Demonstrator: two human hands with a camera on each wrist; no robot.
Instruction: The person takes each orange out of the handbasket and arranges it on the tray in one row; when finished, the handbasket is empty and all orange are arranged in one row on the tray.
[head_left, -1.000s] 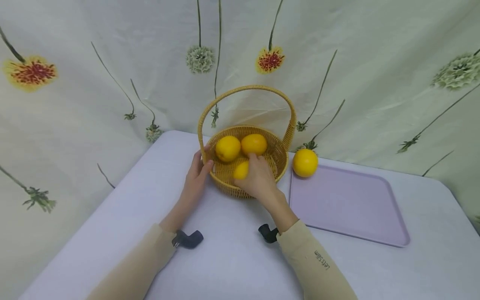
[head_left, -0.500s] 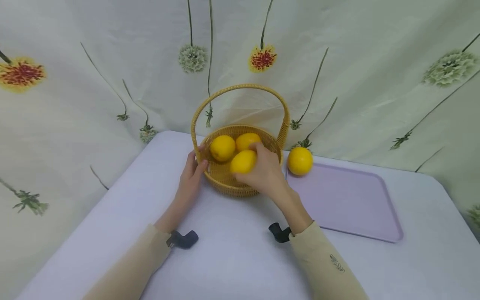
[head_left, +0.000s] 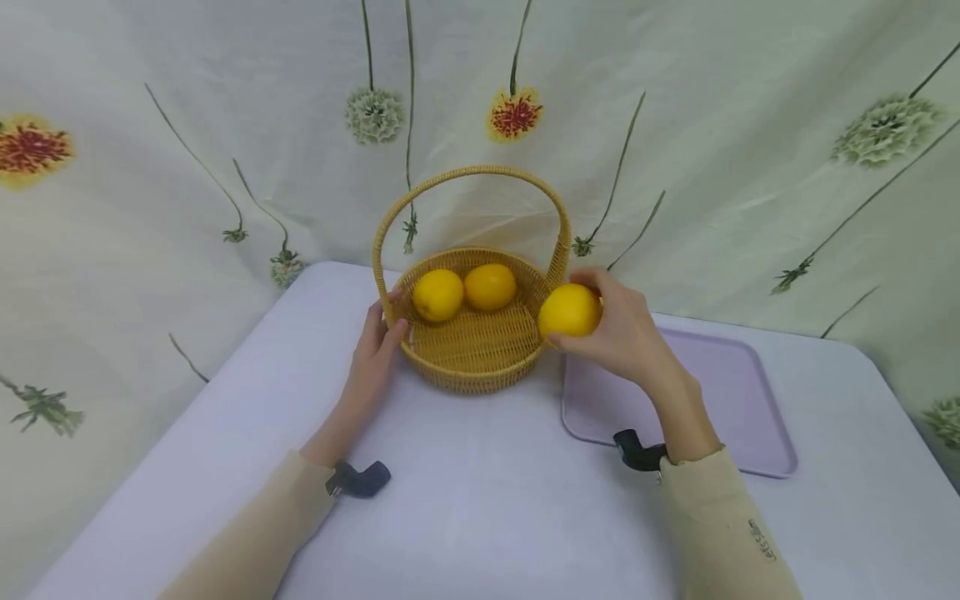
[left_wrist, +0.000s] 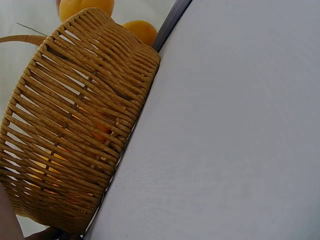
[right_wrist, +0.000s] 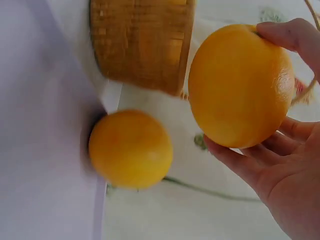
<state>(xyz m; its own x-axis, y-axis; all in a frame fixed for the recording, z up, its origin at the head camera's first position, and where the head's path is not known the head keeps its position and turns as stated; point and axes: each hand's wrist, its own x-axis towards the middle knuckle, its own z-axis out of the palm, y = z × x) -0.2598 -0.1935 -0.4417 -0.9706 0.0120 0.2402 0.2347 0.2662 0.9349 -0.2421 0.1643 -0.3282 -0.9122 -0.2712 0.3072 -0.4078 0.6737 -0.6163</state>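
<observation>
Two fruits (head_left: 438,295) (head_left: 491,287) in the basket (head_left: 472,379), a third fruit (head_left: 570,310) in the right hand (head_left: 626,333)

In the head view, the basket stands upright on the white table (head_left: 450,517), its tall handle (head_left: 472,171) arching over it. The two fruits lie side by side toward the back of the basket. The left hand (head_left: 372,350) grips the basket's left side at the foot of the handle. The right hand is clamped on the third fruit, held up at the basket's right rim; whether fruit and rim touch cannot be told. Right of the basket lies the lilac tray (head_left: 712,383), partly behind the right arm. Both sleeves (head_left: 247,525) (head_left: 723,517) are beige, and a flowered cloth (head_left: 300,100) hangs behind the basket.

In the left wrist view, the basket's woven wall stands close, with orange patches showing through its gaps. One fruit shows above the rim and another beyond the basket's far end. Only a sliver of the left hand appears beside the wall, so its grip cannot be read here.

In the right wrist view, thumb and fingers press opposite sides of the third fruit, close by the blurred basket. A fourth fruit (right_wrist: 131,149) rests low beside the basket.
</observation>
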